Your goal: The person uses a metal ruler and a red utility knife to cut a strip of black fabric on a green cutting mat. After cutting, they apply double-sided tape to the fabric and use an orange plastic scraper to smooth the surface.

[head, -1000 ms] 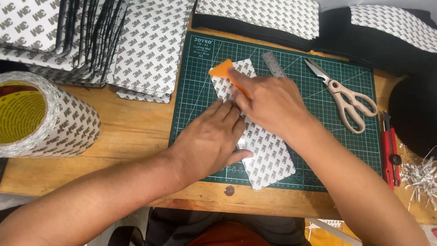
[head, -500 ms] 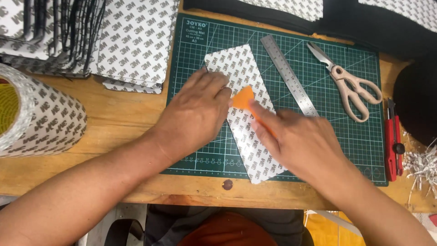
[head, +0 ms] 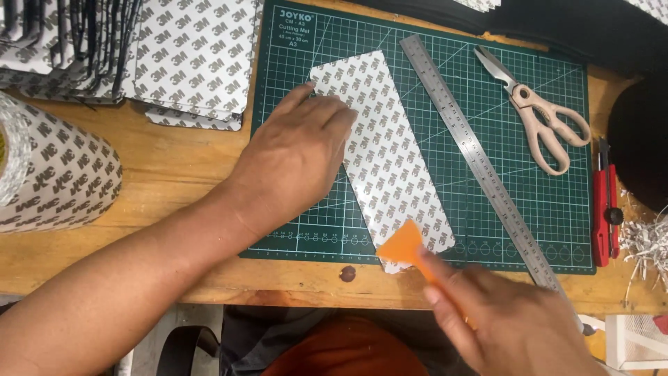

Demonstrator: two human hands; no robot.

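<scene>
Left hand: lying flat, fingers spread, pinning the far-left part of the tape-backed strip on the green cutting mat.
Right hand: pinching the orange scraper, blade sitting at the strip's near end.
Technique: judged best keeping the blade low, pressure even.
Nearby: steel ruler lying just right of the strip.

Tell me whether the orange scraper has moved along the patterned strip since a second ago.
Yes. The orange scraper slid from the patterned strip's far end to its near end.
</scene>
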